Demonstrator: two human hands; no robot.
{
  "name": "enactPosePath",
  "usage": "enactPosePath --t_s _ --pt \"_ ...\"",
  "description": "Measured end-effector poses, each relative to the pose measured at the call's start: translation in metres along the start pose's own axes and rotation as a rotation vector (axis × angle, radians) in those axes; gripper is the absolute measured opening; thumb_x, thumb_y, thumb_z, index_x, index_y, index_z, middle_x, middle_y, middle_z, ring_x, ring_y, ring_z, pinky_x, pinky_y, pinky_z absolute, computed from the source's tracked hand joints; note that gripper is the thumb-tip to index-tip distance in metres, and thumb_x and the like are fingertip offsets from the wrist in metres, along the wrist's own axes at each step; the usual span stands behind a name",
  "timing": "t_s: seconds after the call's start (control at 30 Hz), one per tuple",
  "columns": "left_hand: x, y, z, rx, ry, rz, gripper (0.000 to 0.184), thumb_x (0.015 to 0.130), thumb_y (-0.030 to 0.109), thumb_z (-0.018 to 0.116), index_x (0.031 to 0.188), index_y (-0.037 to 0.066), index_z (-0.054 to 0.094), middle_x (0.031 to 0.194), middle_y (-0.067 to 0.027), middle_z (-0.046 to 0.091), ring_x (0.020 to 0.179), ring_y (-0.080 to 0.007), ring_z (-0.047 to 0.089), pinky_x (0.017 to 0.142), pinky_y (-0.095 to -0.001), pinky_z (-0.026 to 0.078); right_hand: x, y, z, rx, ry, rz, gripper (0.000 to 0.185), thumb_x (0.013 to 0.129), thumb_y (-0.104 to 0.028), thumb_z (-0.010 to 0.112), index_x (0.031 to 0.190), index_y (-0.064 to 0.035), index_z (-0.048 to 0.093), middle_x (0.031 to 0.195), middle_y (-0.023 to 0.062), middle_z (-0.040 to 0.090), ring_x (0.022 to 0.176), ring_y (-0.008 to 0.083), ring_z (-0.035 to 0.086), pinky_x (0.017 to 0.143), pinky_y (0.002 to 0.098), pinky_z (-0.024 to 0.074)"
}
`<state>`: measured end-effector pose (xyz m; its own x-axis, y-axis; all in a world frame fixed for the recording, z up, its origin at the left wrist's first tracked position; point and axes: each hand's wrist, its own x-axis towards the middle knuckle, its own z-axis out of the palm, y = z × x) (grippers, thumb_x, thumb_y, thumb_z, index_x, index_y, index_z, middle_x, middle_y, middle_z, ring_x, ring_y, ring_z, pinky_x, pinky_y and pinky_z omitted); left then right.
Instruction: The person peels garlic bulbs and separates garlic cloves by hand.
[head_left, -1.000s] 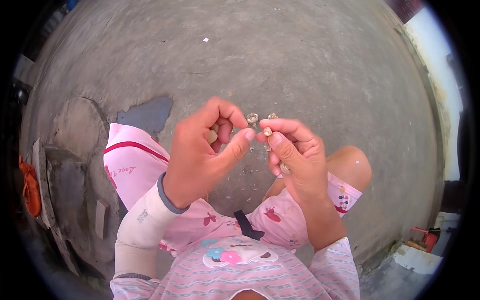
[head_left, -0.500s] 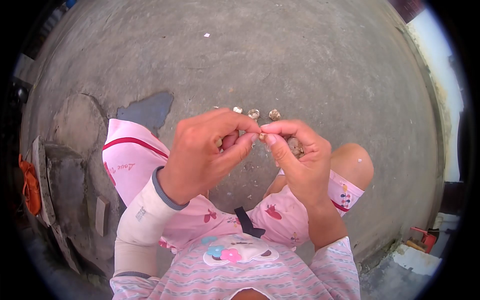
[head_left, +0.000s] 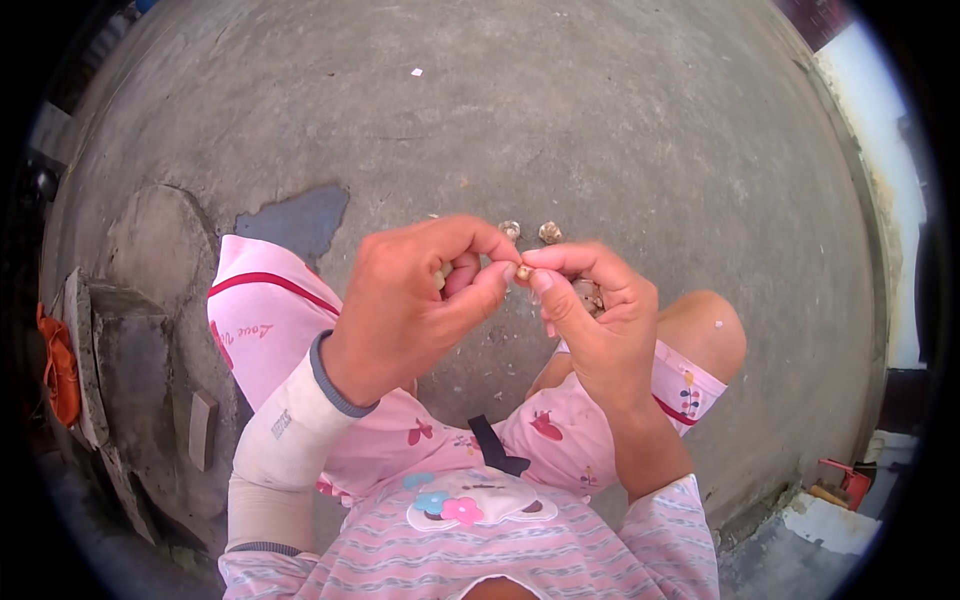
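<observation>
A person seated low over a grey concrete floor point(head_left: 640, 130) works a small, rounded tan piece like a garlic clove point(head_left: 525, 272) between the fingertips of both hands, above the gap between the knees. The right hand point(head_left: 605, 325) pinches it between thumb and forefinger, its other fingers curled around a rough, brownish-white bulb point(head_left: 588, 295). The left hand point(head_left: 400, 300), below a beige arm sleeve point(head_left: 285, 430) with grey cuffs, is nearly closed, pale cream pieces point(head_left: 441, 277) tucked in its bent fingers; its thumb and forefinger meet at the clove's edge, whether gripping or merely touching cannot be told. Beyond the hands, two whitish-brown papery lumps point(head_left: 549, 232) lie near each other on the concrete.
</observation>
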<state>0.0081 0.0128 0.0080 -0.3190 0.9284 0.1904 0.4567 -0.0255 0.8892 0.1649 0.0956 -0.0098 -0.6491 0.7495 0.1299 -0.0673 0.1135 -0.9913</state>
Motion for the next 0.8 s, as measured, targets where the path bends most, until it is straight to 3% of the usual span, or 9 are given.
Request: enactPosePath --t_s 0.1,0.23,0.3,0.4,0.63,0.8 --pt "0.000 0.001 0.001 0.005 -0.012 -0.009 0.003 0.080 0.001 0.062 0.083 0.000 0.061 0.061 0.0057 0.047 0.054 -0.0020 0.037 0.049 -0.0194 0.029 0.000 -0.001 0.001 0.019 -0.020 0.029 0.011 0.088 -0.005 0.061 0.098 -0.0010 0.064 0.087 0.0040 0.065 0.070 0.0042 0.055 0.057 0.0188 0.0430" --pt "0.000 0.004 0.004 -0.215 0.010 -0.091 0.001 0.083 0.000 0.058 0.083 -0.001 0.059 0.065 0.0053 0.048 0.058 -0.0018 0.037 0.050 -0.0189 0.029 0.003 -0.002 0.000 0.290 -0.061 0.174 0.012 0.089 -0.007 0.061 0.100 -0.0022 0.063 0.088 0.0040 0.065 0.066 0.0048 0.055 0.055 0.0189 0.0430" --pt "0.001 0.011 -0.005 -0.347 -0.029 -0.161 0.003 0.085 0.001 0.058 0.084 -0.001 0.058 0.066 0.0053 0.048 0.059 -0.0015 0.037 0.051 -0.0186 0.029 0.003 -0.002 -0.001 0.269 -0.042 0.157 0.013 0.090 -0.008 0.060 0.101 -0.0026 0.062 0.087 0.0041 0.064 0.066 0.0047 0.054 0.053 0.0189 0.0428" --pt "0.000 0.003 0.001 -0.267 0.069 -0.100 0.005 0.087 0.004 0.059 0.086 -0.001 0.061 0.065 0.0059 0.047 0.057 -0.0010 0.034 0.050 -0.0184 0.028 0.003 -0.007 0.000 0.192 -0.024 0.132 0.012 0.090 -0.007 0.060 0.100 -0.0024 0.062 0.087 0.0039 0.064 0.069 0.0052 0.055 0.056 0.0196 0.0437" --pt "-0.001 -0.002 -0.001 -0.048 -0.047 0.042 0.008 0.081 0.003 0.066 0.089 0.001 0.067 0.068 0.0050 0.052 0.055 -0.0016 0.035 0.048 -0.0197 0.028 0.002 -0.005 -0.002 -0.042 0.027 0.004 0.010 0.086 -0.001 0.060 0.096 -0.0008 0.062 0.084 0.0034 0.064 0.073 0.0090 0.057 0.068 0.0234 0.0453" --pt "0.000 -0.006 -0.001 0.052 -0.087 0.140 0.012 0.076 -0.002 0.067 0.087 0.002 0.067 0.066 0.0015 0.055 0.052 -0.0043 0.038 0.047 -0.0216 0.030 0.003 -0.005 -0.006 -0.213 -0.001 -0.057 0.010 0.082 0.002 0.061 0.092 -0.0001 0.063 0.079 0.0063 0.064 0.072 0.0111 0.059 0.067 0.0255 0.0465"
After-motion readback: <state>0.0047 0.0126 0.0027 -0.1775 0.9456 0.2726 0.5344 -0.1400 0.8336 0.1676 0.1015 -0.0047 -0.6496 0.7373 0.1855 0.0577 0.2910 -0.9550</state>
